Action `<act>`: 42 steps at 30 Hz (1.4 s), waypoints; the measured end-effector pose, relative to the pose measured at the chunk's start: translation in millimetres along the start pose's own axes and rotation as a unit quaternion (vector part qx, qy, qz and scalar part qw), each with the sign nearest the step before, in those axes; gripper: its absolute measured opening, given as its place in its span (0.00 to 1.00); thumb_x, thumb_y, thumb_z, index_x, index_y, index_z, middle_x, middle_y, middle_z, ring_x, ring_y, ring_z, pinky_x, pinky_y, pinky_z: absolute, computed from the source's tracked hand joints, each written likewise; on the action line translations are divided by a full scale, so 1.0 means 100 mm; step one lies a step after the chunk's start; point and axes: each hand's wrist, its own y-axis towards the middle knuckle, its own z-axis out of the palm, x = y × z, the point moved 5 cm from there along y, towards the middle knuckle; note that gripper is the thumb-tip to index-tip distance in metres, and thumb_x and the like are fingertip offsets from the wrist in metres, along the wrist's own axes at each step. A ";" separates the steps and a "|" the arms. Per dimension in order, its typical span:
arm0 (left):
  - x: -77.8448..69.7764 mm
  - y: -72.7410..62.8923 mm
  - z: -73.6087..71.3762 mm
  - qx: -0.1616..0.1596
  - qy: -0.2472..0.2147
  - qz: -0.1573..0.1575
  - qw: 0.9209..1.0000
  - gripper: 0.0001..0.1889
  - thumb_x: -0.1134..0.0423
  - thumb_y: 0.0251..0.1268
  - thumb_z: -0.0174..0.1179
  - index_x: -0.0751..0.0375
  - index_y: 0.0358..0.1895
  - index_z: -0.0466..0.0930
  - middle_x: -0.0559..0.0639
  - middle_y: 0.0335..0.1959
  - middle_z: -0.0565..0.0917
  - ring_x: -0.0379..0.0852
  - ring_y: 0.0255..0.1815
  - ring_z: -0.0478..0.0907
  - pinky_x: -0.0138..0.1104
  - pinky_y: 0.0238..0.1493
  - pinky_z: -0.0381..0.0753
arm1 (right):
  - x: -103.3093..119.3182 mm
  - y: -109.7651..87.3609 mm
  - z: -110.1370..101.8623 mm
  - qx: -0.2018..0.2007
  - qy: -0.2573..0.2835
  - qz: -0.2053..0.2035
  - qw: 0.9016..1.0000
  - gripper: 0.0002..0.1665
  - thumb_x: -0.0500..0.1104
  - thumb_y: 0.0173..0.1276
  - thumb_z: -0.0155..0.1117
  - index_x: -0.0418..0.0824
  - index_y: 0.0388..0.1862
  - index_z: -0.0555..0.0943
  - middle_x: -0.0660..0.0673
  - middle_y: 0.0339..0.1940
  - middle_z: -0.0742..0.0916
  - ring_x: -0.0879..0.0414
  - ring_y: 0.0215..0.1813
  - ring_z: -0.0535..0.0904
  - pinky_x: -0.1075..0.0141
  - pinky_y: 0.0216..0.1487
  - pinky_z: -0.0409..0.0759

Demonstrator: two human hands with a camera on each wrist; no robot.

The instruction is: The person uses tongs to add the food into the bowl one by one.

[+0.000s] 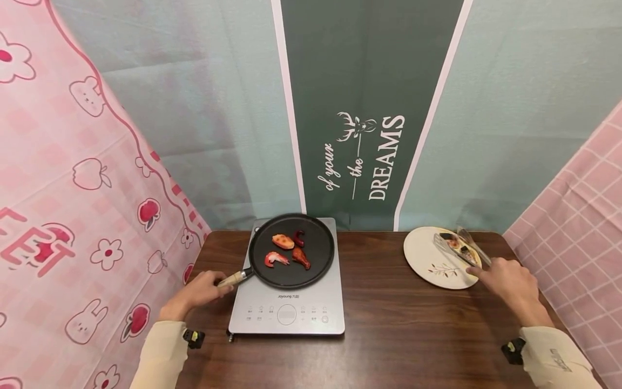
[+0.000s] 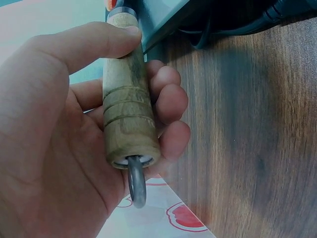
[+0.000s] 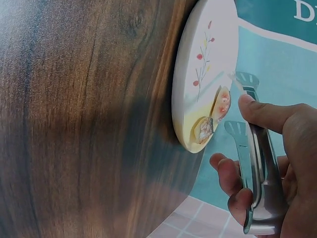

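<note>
My left hand (image 1: 199, 294) grips the wooden handle (image 2: 129, 124) of a black frying pan (image 1: 316, 243), thumb along the top and fingers curled beneath. In the pan lie a shrimp (image 1: 276, 259), a drumstick (image 1: 301, 258), an orange-yellow piece of food (image 1: 283, 241) and a dark red curled piece (image 1: 298, 237). At the right, my right hand (image 1: 507, 283) holds metal tongs (image 3: 265, 183), their two arms apart. The tong tips hover around two pieces of food, one reddish-topped (image 3: 222, 104) and one greyish (image 3: 203, 130), on a white plate (image 1: 419, 251). Whether the tips touch them, I cannot tell.
The pan stands on a silver induction cooker (image 1: 264, 319) with a touch panel at its front. Brown wooden tabletop (image 1: 384, 313) lies between cooker and plate. A dark cable (image 2: 233, 32) runs beside the cooker. Printed curtains (image 1: 233, 135) rise behind and at both sides.
</note>
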 end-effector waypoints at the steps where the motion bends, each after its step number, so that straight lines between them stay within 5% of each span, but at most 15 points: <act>1: 0.00 0.00 0.00 0.000 0.000 0.000 1.000 0.09 0.58 0.69 0.68 0.61 0.38 0.84 0.43 0.19 0.77 0.40 0.21 0.73 0.32 0.26 0.70 | 0.00 0.00 0.00 0.001 0.000 -0.001 1.000 0.48 0.74 0.69 0.65 0.24 0.38 0.83 0.16 0.34 0.82 0.26 0.29 0.80 0.43 0.24 0.74; 26: -0.01 -0.01 0.00 0.003 -0.001 -0.013 1.000 0.10 0.58 0.69 0.68 0.63 0.40 0.84 0.45 0.20 0.78 0.42 0.23 0.73 0.33 0.27 0.70 | -0.12 0.10 0.05 0.038 0.022 0.028 0.999 0.53 0.77 0.69 0.63 0.22 0.44 0.83 0.12 0.40 0.81 0.24 0.33 0.81 0.43 0.25 0.75; 36: 0.01 -0.01 0.01 0.007 -0.008 -0.017 1.000 0.11 0.59 0.69 0.68 0.65 0.43 0.84 0.46 0.22 0.78 0.42 0.24 0.74 0.33 0.28 0.71 | -0.13 0.09 0.06 0.031 0.038 0.036 0.998 0.44 0.75 0.67 0.66 0.31 0.31 0.83 0.17 0.36 0.82 0.29 0.31 0.81 0.46 0.25 0.75; 42: 0.01 -0.01 0.01 0.005 -0.005 -0.018 1.000 0.11 0.58 0.69 0.69 0.65 0.42 0.84 0.46 0.22 0.78 0.43 0.25 0.74 0.34 0.29 0.71 | -0.10 0.10 0.06 0.026 0.041 0.030 0.998 0.45 0.76 0.67 0.66 0.31 0.33 0.83 0.17 0.37 0.83 0.26 0.33 0.81 0.44 0.27 0.75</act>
